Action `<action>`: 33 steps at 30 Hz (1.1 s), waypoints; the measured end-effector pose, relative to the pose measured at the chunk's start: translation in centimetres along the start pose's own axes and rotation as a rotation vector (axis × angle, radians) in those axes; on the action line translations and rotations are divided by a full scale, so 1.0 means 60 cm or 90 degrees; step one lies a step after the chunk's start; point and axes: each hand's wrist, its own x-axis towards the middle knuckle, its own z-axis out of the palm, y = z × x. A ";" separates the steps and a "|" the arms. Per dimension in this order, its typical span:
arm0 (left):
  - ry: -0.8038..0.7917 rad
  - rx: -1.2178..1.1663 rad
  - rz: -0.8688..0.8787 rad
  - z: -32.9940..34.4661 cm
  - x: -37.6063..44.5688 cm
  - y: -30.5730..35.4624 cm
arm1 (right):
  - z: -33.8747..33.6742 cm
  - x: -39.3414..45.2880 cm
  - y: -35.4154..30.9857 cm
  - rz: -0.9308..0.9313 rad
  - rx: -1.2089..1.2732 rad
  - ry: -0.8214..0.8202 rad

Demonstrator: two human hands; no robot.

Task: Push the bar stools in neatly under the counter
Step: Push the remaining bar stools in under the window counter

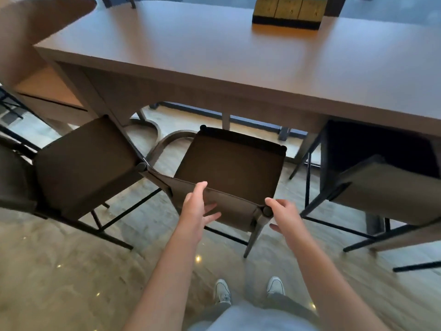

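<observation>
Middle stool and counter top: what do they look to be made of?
Middle stool: seat and backrest look like brown leather or faux leather, a matte sheet stretched between the corner posts; legs look like thin dark metal. Counter top: smooth brown wood or laminate with a soft sheen; no grain shows, so which one stays open.

Both forearms are bare, with no sleeves visible. At the bottom centre of the frame the person wears a light grey-blue garment, grey trousers (pixel 276 301) and white lace-up sneakers (pixel 223 290).

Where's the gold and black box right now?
In the head view the gold and black box sits on the brown counter top at its far edge, right of centre, beyond the middle brown stool.
</observation>
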 end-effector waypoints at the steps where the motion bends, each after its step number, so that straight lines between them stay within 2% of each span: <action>1: -0.006 0.009 -0.008 -0.004 0.007 -0.002 | 0.006 -0.004 0.010 0.038 0.051 0.003; 4: -0.032 0.045 -0.030 -0.013 0.028 -0.012 | 0.021 -0.010 0.029 0.115 0.237 -0.006; 7: -0.038 0.040 -0.046 -0.018 0.044 -0.016 | 0.031 -0.010 0.033 0.143 0.392 -0.037; 14: -0.058 0.053 -0.062 -0.012 0.076 -0.004 | 0.047 -0.004 0.021 0.131 0.529 0.028; 18: -0.064 0.039 -0.086 -0.001 0.090 0.003 | 0.046 0.004 0.018 0.142 0.548 0.038; 26: -0.070 -0.038 -0.104 0.021 0.102 0.023 | 0.039 0.017 0.010 0.160 0.469 0.026; 33: -0.070 -0.107 -0.103 0.085 0.093 0.000 | -0.021 0.062 -0.010 0.158 0.434 0.042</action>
